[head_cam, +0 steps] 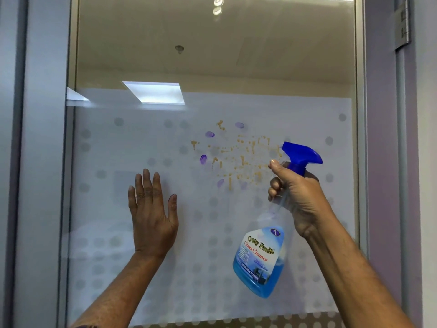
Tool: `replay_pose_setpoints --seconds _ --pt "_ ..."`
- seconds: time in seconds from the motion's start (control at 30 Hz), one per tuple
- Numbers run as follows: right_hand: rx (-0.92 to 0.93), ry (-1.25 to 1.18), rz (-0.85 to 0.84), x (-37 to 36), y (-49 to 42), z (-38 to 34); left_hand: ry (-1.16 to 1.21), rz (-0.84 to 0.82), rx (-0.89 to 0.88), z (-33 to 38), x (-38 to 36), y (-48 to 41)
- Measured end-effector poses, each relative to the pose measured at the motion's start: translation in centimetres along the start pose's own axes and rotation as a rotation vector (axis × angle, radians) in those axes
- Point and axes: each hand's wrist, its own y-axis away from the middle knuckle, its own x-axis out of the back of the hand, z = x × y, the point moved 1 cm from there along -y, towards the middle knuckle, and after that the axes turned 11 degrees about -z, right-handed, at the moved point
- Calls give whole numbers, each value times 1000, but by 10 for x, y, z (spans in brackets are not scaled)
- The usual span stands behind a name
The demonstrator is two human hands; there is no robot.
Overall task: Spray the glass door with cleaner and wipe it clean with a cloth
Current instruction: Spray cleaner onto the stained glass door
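glass door [212, 67]: clear and glossy above, matt frosted film with grey dots below
door frame [360, 114]: brushed, satin metal
spray bottle [260, 261]: clear glossy plastic, shiny printed label
trigger head [300, 153]: smooth blue plastic
hinge [403, 24]: dull metal

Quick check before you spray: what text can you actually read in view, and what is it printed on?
"Ooty Fresh" on the spray bottle label, held in the right hand.
"Glass Cleaner" in red, just below it.
"AE", or similar, in the round logo above: unsure.
Smaller print lower on the label: too blurred to read.
Glass door: no text.
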Motion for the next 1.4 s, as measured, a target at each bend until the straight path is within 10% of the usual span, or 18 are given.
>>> replay_pose_setpoints --seconds 0.6,1.4 --pt "-53 109 -207 -103 -18 -9 -5 -21 9 2 3 0" --pt "-137 197 36 -71 83 54 229 -128 -32 7 25 4"
